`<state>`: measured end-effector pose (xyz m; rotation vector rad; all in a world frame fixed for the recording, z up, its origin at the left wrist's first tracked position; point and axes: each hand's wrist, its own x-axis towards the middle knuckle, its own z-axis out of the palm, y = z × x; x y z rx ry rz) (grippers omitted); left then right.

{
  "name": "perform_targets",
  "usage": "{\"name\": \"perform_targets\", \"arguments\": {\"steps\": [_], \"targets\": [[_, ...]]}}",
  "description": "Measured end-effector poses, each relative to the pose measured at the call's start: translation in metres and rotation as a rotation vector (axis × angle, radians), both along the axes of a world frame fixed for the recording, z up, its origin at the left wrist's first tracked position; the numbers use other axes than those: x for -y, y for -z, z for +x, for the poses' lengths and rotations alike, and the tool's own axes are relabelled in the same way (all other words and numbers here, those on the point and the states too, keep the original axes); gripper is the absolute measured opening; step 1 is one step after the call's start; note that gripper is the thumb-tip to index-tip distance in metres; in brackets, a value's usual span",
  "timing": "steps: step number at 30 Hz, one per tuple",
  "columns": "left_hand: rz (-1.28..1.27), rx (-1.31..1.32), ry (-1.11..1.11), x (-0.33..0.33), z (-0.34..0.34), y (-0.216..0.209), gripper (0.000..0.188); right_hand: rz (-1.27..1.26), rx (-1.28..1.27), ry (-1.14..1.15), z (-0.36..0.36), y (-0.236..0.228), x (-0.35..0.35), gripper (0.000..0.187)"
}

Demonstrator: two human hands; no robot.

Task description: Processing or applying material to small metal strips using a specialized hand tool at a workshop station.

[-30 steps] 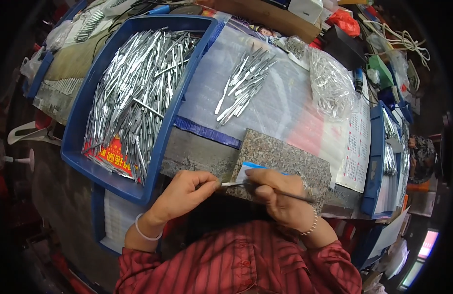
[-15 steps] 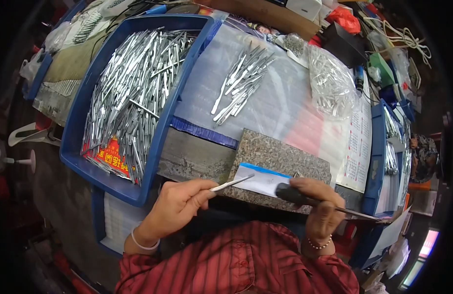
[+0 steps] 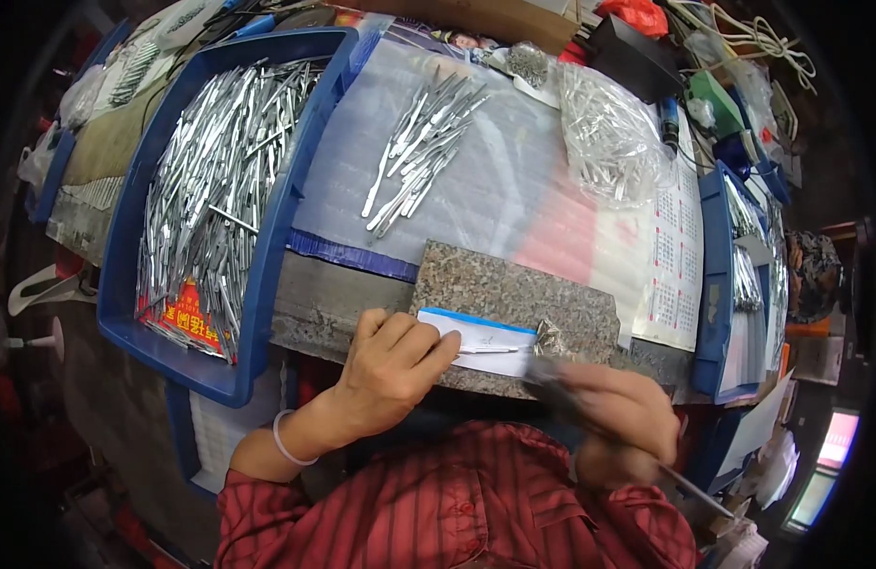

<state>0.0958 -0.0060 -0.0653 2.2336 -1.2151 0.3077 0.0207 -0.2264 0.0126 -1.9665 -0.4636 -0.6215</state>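
Note:
My left hand (image 3: 390,370) is closed around one end of a slim silver metal piece (image 3: 490,350). The piece lies low over a white paper pad with a blue edge (image 3: 440,332), which rests on a speckled granite slab (image 3: 514,275). Blurred by motion, my right hand (image 3: 632,412) grips a screwdriver-like tool (image 3: 550,387). Its dark handle points left, close to the pad's right end, and its thin metal shaft runs out behind my hand to the lower right. Small shiny bits (image 3: 549,337) sit on the slab beside the pad.
A blue tray (image 3: 276,237) full of similar metal pieces stands left. A loose pile of metal pieces (image 3: 424,147) lies on the plastic-covered table. Beyond the slab are a clear plastic bag (image 3: 613,133) and a printed calendar sheet (image 3: 673,275). Another blue tray (image 3: 718,284) stands right.
My left hand has turned over and brought the metal piece down level over the pad. My right hand has shifted slightly, with the tool's shaft now slanting downward. The whole view has moved a little.

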Motion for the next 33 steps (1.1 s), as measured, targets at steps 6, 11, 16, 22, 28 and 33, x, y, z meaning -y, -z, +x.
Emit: {"name": "perform_targets", "arguments": {"steps": [6,11,16,22,28,33], "targets": [[0.006,-0.050,-0.033,-0.011,0.003,0.003,0.024,-0.249,-0.476,-0.167,0.037,0.028,-0.018,0.041],[-0.072,-0.151,-0.095,-0.028,0.003,0.006,0.020,-0.328,-0.323,-0.202,0.034,0.012,-0.024,0.028],[-0.073,-0.121,-0.077,-0.027,0.003,0.004,0.019,-0.434,-0.359,-0.240,0.052,0.024,-0.051,0.025],[-0.074,-0.133,-0.077,-0.030,0.003,0.008,0.019,-0.168,-0.472,-0.130,0.040,0.022,-0.031,0.024],[-0.080,-0.102,-0.063,-0.026,0.005,0.001,0.019,-0.098,-0.126,0.113,0.010,0.010,-0.014,0.025],[-0.055,-0.072,-0.073,-0.025,0.005,0.004,0.019,-0.184,-0.538,-0.051,0.015,0.024,0.002,0.018]]}}
